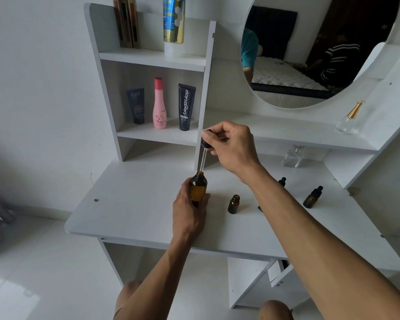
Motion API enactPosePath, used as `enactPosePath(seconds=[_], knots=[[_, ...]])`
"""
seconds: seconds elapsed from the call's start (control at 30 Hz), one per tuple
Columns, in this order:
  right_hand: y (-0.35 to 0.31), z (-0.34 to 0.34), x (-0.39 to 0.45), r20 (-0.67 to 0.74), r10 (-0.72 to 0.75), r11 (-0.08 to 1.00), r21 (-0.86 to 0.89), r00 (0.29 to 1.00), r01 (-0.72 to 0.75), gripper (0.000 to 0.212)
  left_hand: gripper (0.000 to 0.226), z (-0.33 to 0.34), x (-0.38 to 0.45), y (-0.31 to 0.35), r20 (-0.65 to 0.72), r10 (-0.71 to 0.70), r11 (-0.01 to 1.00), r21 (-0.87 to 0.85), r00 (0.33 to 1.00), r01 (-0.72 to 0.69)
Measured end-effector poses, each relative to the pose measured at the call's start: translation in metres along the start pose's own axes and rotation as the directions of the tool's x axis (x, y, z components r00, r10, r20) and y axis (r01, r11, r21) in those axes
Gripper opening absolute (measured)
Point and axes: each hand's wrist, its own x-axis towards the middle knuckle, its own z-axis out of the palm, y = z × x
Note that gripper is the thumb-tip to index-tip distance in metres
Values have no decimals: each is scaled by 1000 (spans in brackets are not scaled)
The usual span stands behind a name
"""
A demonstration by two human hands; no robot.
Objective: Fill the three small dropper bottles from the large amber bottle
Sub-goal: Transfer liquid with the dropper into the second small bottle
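Observation:
The large amber bottle [198, 186] stands uncapped on the white dressing table [134, 204], and my left hand [189, 211] grips its body. My right hand [231, 146] pinches the black bulb of a glass dropper [203, 155] just above it; the pipette tip sits in the bottle's mouth. A small amber bottle [234, 203] stands open to the right of the big one. Two more small bottles keep their black dropper caps: one [312, 197] at the right, one [282, 181] partly hidden behind my right forearm.
A shelf unit at the back left holds two dark tubes [187, 106] and a pink bottle [159, 103]. A round mirror [310, 51] stands behind. A clear perfume bottle [292, 157] and a gold-necked glass bottle [350, 117] sit at the right.

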Motion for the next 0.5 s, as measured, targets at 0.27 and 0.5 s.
enactPosePath(seconds=[0.27, 0.5], knots=[[6, 4, -1, -9, -18, 998, -58, 1000, 17, 15, 50, 0, 0, -1, -2, -1, 1000, 6, 1000, 1], [19, 10, -9, 5, 25, 997, -74, 1000, -24, 19, 50, 1, 0, -1, -3, 8, 1000, -6, 1000, -8]])
